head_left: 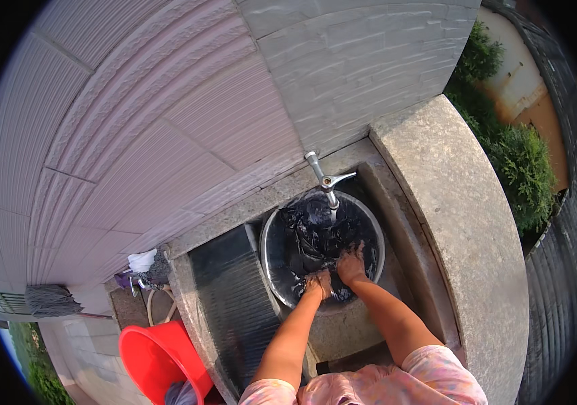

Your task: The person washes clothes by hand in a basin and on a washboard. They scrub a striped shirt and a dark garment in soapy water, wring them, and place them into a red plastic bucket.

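Observation:
A round metal basin point(265, 253) stands in a stone sink, filled with dark water. Under the surface lies dark material point(313, 235), probably cloth, its outline lost in ripples and glare. My left hand point(319, 283) dips into the water by the near rim, its fingers hidden. Further right, my right hand point(352, 262) is also partly under water, near the basin's right side. Whether either hand grips the material cannot be made out. From the metal faucet point(328, 183) above the far rim, water runs into the basin.
Left of the basin is a ridged washboard slab point(232, 288). A red plastic bucket point(156, 349) with cloth inside sits beyond the sink's left wall. A broad stone ledge point(470, 228) curves along the right. A tiled wall point(207, 121) rises behind; a mop head point(53, 300) lies far left.

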Tool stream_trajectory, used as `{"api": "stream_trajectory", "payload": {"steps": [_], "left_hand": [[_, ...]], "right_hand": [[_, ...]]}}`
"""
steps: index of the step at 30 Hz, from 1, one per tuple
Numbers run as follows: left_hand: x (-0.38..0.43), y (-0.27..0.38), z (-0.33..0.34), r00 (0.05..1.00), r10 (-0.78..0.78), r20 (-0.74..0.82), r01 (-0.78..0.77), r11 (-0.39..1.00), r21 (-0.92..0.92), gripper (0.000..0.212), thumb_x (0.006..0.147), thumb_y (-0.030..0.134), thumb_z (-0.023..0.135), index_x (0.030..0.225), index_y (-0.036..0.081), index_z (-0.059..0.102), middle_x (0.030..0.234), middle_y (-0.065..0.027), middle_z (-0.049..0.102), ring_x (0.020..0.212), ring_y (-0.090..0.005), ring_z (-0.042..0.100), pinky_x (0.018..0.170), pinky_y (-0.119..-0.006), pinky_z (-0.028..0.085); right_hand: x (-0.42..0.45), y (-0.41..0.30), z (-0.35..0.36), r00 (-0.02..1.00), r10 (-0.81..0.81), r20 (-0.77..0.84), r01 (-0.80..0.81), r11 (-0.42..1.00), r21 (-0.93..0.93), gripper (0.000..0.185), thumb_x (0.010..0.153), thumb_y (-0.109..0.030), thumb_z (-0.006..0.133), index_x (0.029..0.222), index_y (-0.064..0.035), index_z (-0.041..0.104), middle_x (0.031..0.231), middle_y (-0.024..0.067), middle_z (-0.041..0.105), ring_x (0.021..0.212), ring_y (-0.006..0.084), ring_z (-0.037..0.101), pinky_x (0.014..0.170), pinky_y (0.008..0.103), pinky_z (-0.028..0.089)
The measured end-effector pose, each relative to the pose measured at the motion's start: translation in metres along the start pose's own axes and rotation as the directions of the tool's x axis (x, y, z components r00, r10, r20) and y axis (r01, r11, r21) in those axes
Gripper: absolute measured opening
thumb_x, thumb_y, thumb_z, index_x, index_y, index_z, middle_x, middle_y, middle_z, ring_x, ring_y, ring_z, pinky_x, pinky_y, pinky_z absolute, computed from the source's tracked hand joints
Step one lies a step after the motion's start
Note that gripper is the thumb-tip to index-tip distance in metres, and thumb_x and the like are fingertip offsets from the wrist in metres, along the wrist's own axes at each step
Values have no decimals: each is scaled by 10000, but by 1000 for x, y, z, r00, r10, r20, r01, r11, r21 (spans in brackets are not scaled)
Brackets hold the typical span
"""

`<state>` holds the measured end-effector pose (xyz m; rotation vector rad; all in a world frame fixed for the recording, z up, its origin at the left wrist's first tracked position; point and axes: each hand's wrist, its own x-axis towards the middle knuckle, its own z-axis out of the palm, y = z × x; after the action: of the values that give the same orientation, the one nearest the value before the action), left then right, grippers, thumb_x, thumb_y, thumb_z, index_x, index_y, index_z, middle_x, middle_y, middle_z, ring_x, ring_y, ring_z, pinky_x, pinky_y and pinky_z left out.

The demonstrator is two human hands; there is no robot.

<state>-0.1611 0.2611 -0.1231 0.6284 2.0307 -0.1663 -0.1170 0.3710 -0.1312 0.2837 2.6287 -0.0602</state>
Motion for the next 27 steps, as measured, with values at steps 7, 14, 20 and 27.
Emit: {"api": "stream_trajectory", "payload": {"steps": [7, 14, 20, 27], "left_hand": [[-30, 3, -17, 992, 112, -59, -107, 991, 79, 355, 772, 151, 522, 1117, 75, 563, 1178, -165, 537, 1058, -326, 537, 891, -393, 446], [-131, 37, -97, 391, 17, -920, -661, 702, -267, 411, 545, -107, 507, 922, 49, 555, 871, -137, 608, 863, -321, 578, 764, -377, 465], [-229, 88, -118, 53, 283, -958, -933, 357, 54, 462, 550, -118, 556, 979, 45, 505, 788, -115, 493, 743, -305, 505, 703, -386, 435], [-139, 32, -75, 178, 440, -880, -605, 755, 255, 363, 585, 26, 628, 914, 102, 496, 814, -85, 467, 782, -296, 499, 707, -373, 421]], "right_hand": [[-8, 26, -23, 968, -95, 232, -14, 903, 429, 446, 820, -322, 466, 1194, -87, 535, 1285, 143, 452, 1227, 314, 369, 1042, 465, 199], [-18, 20, -13, 750, 626, 213, -194, -100, 976, 504, 799, -437, 543, 1074, -15, 567, 1082, 197, 584, 1063, 357, 517, 906, 377, 391], [-74, 8, -131, 850, -521, -78, -512, -852, 113, 381, 853, -440, 486, 901, -74, 580, 953, 84, 606, 822, 210, 607, 767, 360, 493], [-54, 1, -83, 944, -327, 51, -321, -942, -100, 318, 827, -307, 490, 983, -40, 566, 967, 125, 613, 859, 249, 605, 809, 413, 484]]}}
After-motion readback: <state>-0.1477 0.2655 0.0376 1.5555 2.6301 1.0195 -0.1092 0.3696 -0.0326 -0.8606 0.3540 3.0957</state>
